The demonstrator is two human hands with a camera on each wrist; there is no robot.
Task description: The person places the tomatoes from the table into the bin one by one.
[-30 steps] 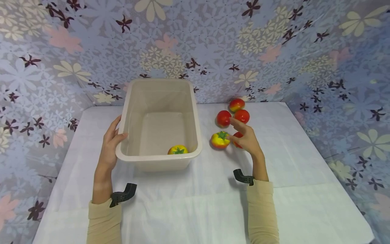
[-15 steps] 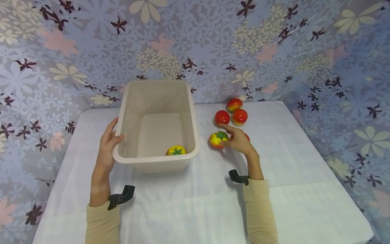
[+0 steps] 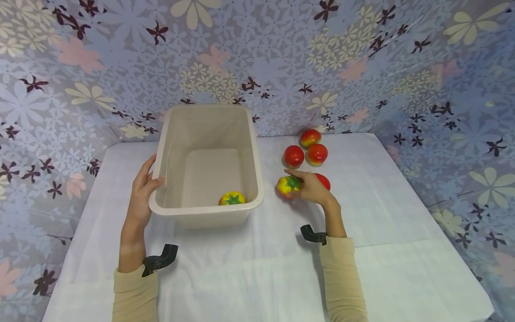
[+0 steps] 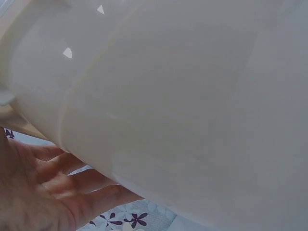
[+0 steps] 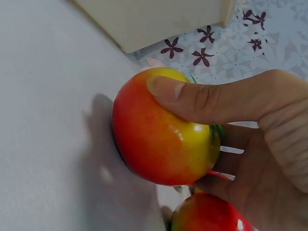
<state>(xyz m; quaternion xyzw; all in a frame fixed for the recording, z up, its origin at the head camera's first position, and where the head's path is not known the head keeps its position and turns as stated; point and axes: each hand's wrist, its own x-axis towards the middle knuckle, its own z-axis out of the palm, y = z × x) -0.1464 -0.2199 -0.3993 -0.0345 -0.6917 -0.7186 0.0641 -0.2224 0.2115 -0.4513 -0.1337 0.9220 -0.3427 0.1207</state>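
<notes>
In the head view my left hand grips the left side of a beige plastic bin, its thumb over the rim. The left wrist view shows the fingers along the bin's outer wall. My right hand pinches a yellow-and-red toy tomato with a green leafy top, right of the bin. In the right wrist view the thumb lies across this tomato, with the other fingers behind it, partly hidden. A similar tomato lies inside the bin at its near right corner.
Behind the right hand sit a red tomato, another red one and a red-yellow one. A further red tomato is partly hidden by the hand. A white cloth covers the table; flowered fabric stands behind it.
My right hand has moved left and nearer from the red tomatoes to the yellow-and-red one, and its thumb and fingers have closed round it. The left hand keeps its hold on the bin.
</notes>
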